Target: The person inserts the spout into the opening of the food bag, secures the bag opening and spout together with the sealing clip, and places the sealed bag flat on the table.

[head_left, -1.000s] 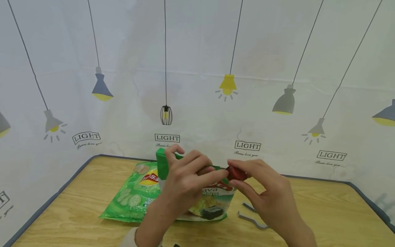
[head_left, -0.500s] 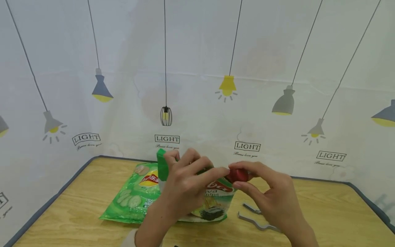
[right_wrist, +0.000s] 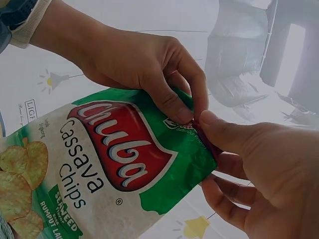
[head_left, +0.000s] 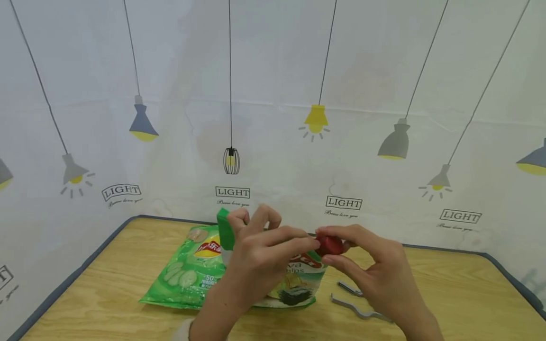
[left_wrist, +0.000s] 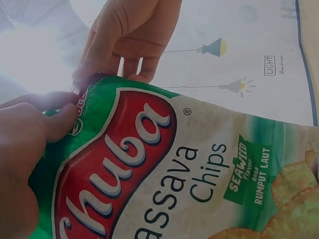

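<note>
A green and white bag of Chuba cassava chips (head_left: 294,286) stands upright in front of me, its printed face showing large in both wrist views. My left hand (head_left: 256,258) pinches the bag's top edge between thumb and fingers, close to the right-hand corner. At that corner my right hand (head_left: 384,265) holds a small dark red, shiny object (head_left: 330,245) between thumb and fingers. In the right wrist view the red piece (right_wrist: 210,142) lies along the bag's edge, and my fingers cover much of it. Its exact kind cannot be made out.
A green Lay's chip bag (head_left: 177,277) lies to the left, partly behind the Chuba bag. On the wooden table (head_left: 102,284) by my right hand are a wavy grey strip (head_left: 356,309) and a shorter dark grey strip (head_left: 350,288). A lamp-printed curtain (head_left: 273,142) hangs behind.
Another finger of my left hand has stretched out beside the forefinger toward the red object. My right hand and the red object have shifted slightly downward and turned a little.
</note>
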Demonstrator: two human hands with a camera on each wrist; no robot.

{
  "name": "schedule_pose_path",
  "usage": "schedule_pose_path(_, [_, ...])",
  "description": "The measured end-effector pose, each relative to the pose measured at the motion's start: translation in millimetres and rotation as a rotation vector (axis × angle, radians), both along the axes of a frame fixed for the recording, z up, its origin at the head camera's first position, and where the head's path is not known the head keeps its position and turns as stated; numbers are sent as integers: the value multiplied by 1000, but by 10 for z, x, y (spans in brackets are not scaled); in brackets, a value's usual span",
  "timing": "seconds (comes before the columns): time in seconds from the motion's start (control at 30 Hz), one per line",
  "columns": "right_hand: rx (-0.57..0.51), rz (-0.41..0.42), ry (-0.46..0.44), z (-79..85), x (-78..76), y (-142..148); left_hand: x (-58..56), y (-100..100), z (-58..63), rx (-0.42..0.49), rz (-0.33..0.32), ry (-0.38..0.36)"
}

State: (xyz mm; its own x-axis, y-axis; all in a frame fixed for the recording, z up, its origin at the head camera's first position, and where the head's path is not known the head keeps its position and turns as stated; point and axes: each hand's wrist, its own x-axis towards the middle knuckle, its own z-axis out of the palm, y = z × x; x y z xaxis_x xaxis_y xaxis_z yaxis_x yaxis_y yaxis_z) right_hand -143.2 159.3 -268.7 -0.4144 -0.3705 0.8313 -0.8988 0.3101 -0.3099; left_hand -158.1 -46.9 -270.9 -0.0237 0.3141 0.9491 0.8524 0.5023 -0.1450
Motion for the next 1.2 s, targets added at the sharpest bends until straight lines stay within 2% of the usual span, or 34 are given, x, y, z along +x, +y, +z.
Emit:
schedule_pose_path(0.2, [18, 12, 15, 10, -20, 4, -13, -1, -7, 7, 13, 15])
schedule_pose_path(0.3, [41, -10, -4, 13, -17, 45, -21, -5, -10, 17, 18, 10])
schedule_pose_path(0.43, [67, -89, -30, 2, -2, 200, -28, -20, -16, 27, 13, -10])
schedule_pose_path(0.53, [91, -175, -51, -76, -8, 399, -36, -30, -20, 29, 0, -24])
schedule_pose_path(0.7, [147, -308, -127, -405, -68, 780, -73, -53, -13, 41, -30, -18])
schedule_pose_path(0.87, [185, -374, -326, -863, -60, 1108, -92, -69, -7, 49, -48, -10])
schedule_pose_path(1.03, [200, -332, -472, -1292, -58, 1349, -90, -91, -18, 47, -66, -51])
schedule_pose_path(1.2, [224, -194, -537, -1592, -109, 1502, -80, -89, -16, 47, -80, -64])
